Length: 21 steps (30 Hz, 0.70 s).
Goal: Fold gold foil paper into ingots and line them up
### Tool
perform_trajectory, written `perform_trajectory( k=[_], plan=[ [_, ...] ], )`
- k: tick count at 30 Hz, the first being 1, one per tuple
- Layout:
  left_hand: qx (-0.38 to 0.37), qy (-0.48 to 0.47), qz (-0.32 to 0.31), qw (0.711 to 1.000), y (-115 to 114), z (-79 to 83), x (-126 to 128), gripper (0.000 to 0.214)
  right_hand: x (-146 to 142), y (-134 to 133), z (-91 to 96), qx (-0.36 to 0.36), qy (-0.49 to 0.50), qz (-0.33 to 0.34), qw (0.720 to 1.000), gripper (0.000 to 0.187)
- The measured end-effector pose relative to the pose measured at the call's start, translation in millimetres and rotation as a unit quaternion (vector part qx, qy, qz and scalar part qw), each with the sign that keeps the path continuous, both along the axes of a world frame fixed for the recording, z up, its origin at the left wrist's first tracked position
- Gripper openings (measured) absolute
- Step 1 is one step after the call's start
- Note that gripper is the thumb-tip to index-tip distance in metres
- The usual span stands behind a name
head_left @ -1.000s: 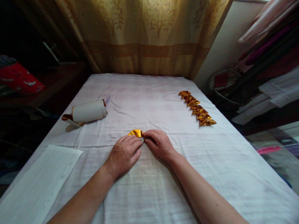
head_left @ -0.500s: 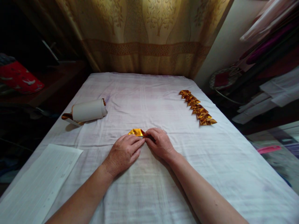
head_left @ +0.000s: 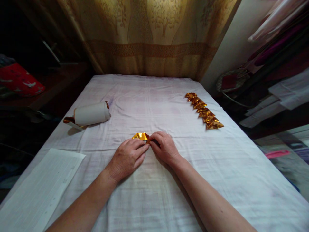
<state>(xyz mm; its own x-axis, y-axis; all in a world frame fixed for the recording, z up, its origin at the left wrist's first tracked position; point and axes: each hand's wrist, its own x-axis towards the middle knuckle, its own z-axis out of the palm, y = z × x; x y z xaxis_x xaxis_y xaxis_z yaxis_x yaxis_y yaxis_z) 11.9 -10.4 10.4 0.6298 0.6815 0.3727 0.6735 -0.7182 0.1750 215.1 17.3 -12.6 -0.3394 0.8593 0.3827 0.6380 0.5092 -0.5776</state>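
Observation:
A shiny gold foil paper piece point(head_left: 141, 136), partly folded, lies on the white cloth in front of me. My left hand point(head_left: 130, 156) covers its near side, fingers together and pressing it down. With thumb and forefinger my right hand point(head_left: 164, 146) pinches the piece's right end, close to the left fingertips. The lower part of the foil is hidden beneath my fingers. To the right and farther back, several folded gold foil pieces point(head_left: 204, 111) lie in a slanting row, overlapping one another.
A roll of white-backed gold paper point(head_left: 91, 115) rests at the left. Nearer me lies a lined paper sheet point(head_left: 45, 190). The cloth-covered table point(head_left: 145, 96) ends at a patterned curtain point(head_left: 149, 48). Hanging clothes point(head_left: 285, 83) flank the right side; a red container point(head_left: 20, 79) is far left.
My right fingers have shifted very slightly at the foil's right end, where the fold looks a little different. Everything else stays in place.

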Motion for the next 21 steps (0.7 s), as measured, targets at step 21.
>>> perform_trajectory(
  k=[21],
  plan=[
    [-0.008,0.004,0.023,1.000,-1.2,-3.1,-0.5,0.033,-0.3,2.2,-3.2,0.007,0.014,-0.021,1.000,0.007]
  ],
)
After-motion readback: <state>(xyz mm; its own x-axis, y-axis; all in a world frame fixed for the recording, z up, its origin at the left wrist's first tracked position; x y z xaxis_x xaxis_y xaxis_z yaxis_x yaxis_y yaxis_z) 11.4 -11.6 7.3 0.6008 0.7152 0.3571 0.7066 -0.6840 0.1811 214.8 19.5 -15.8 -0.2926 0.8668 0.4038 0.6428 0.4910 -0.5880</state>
